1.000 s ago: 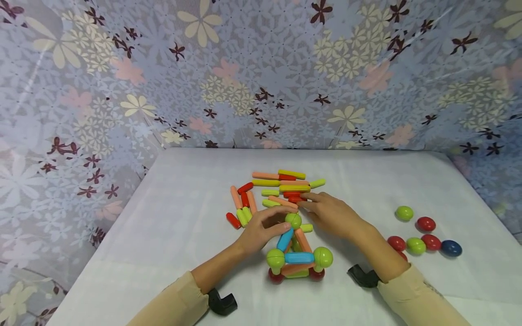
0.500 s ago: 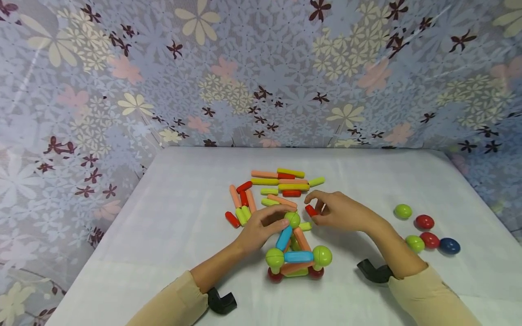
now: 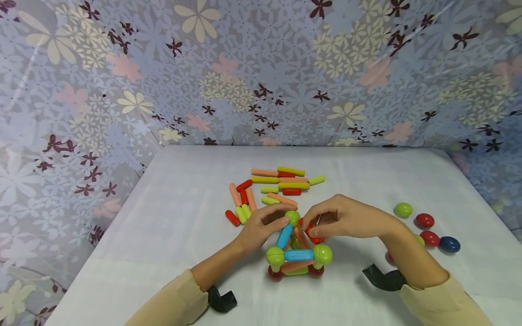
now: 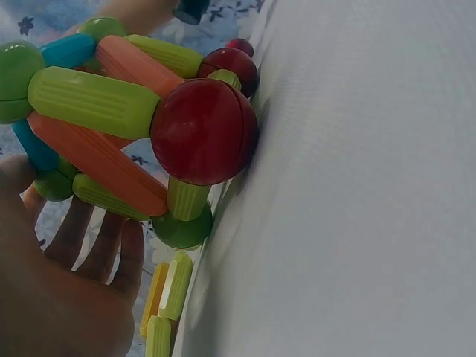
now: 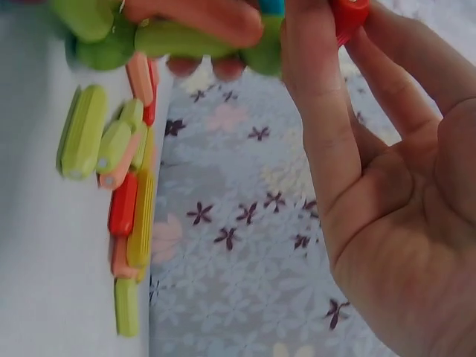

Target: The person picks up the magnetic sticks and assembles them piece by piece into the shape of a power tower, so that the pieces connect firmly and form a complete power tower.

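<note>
Reaching back to a straight far edge against the floral cloth [image 3: 261, 68], the white desk [image 3: 183, 181] widens toward the near side, its two side edges slanting outward. Loose rods [image 3: 293, 186] in yellow, orange, red and light green lie beyond the hands, around the middle, well apart from both side edges. Loose balls [image 3: 425, 220] in red, green and blue sit nearer the right edge, some partly hidden by the right forearm. Bare white surface runs between the left arm and the left edge.

The frame [image 3: 299, 255] stands on the near middle of the desk, between the hands. It is built of balls and rods: green balls at its upper corners, dark red ones at the bottom touching the desk, with blue, orange and light green rods joining them. Two blue rods and an orange one form a triangle on top.

The left hand [image 3: 261, 225] has its thumb and fingers clamped on the frame's top green ball. The right hand [image 3: 346, 219] pinches a red rod [image 5: 349, 15] just beside the frame; whether the two touch cannot be told.
</note>
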`<state>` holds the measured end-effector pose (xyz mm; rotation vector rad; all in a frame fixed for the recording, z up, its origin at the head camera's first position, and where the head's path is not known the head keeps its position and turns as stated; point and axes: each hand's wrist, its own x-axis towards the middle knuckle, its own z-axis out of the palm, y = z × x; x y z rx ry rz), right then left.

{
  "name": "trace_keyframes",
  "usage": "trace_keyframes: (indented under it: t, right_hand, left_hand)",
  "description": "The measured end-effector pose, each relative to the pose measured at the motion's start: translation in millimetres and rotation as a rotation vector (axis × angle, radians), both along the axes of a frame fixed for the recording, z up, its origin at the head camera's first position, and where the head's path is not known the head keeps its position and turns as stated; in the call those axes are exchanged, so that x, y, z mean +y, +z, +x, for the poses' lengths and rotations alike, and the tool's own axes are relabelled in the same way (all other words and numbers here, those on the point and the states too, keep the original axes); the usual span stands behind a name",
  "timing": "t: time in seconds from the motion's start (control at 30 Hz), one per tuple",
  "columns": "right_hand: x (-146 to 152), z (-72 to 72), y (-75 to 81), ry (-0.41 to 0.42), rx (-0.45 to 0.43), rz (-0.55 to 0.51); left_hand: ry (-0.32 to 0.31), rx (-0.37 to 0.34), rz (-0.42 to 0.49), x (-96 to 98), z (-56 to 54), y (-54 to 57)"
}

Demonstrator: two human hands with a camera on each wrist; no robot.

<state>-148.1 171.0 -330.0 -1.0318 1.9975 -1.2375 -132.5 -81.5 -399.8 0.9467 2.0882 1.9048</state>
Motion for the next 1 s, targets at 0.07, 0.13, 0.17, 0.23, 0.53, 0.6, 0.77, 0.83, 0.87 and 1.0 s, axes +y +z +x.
trace_keyframes:
  t: [0.07,0.13,0.17,0.23,0.53,0.6,0.77,0.83,0.87,1.0]
  right_hand:
    - [-3,2.3,0.6,0.019,0.032,0.021]
    - [-6,3.8,0.5,0.022,0.062,0.045]
    - [-6,4.2,0.2,0.021,0.072,0.057]
    - [-7,4.8,-0.3,0.022,0.084,0.073]
    - [-4,7.3,2.0,0.047,0.180,0.116]
    - [-5,8.1,3.6,0.045,0.192,0.136]
    - [-4,15.2,11.4,0.108,0.153,0.250]
    - [-4,17.4,13.9,0.124,0.162,0.278]
    - [-3,17.6,14.8,0.116,0.169,0.291]
    - [2,13.3,15.6,0.020,0.193,0.312]
  left_hand:
    - [0.005,0.004,0.009,0.2,-3.7,-8.9]
    - [0.003,0.007,0.016,0.7,-7.4,-17.4]
    - [0.000,0.008,0.022,0.9,-8.0,-19.0]
    - [-0.007,0.008,0.036,0.7,-8.3,-20.7]
    - [-0.010,0.013,0.044,-0.7,-7.8,-19.7]
    - [-0.011,0.010,0.048,-0.9,-7.7,-19.3]
    - [-0.006,0.008,0.039,-1.6,-6.7,-17.6]
    - [0.000,0.015,0.036,-2.2,-6.7,-15.2]
    - [0.003,0.019,0.043,-2.5,-5.8,-11.3]
    - [0.035,0.006,0.063,-6.6,-3.8,3.6]
